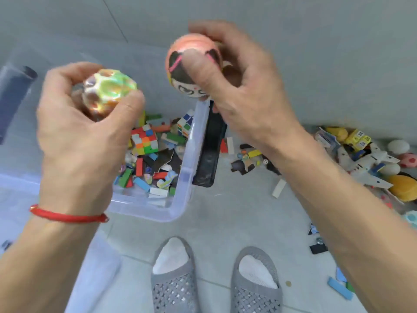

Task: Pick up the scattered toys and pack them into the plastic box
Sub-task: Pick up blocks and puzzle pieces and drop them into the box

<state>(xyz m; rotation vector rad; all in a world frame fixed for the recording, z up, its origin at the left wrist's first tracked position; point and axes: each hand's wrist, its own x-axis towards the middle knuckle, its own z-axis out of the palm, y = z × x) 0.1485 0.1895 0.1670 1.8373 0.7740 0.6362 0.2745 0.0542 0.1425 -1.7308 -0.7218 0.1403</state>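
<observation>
Nearest, two grey slippers [214, 279] stand on the tiled floor [237, 211]. Just beyond, the plastic box [180, 199] sits left of centre, already holding blocks and puzzle cubes [144, 138]. Above it the left hand [76, 136] grips a dimpled shiny ball [108, 91]; the right hand [246, 93] grips a pink ball [191, 66] with a painted face over the box's right rim. Both look ready to drop in: fingers must let go over the box. More toys [370, 159] wait far right.

Left hand [74, 136] grips dimpled ball [108, 91], right hand [246, 98] face ball [191, 73], above box [180, 199].
</observation>
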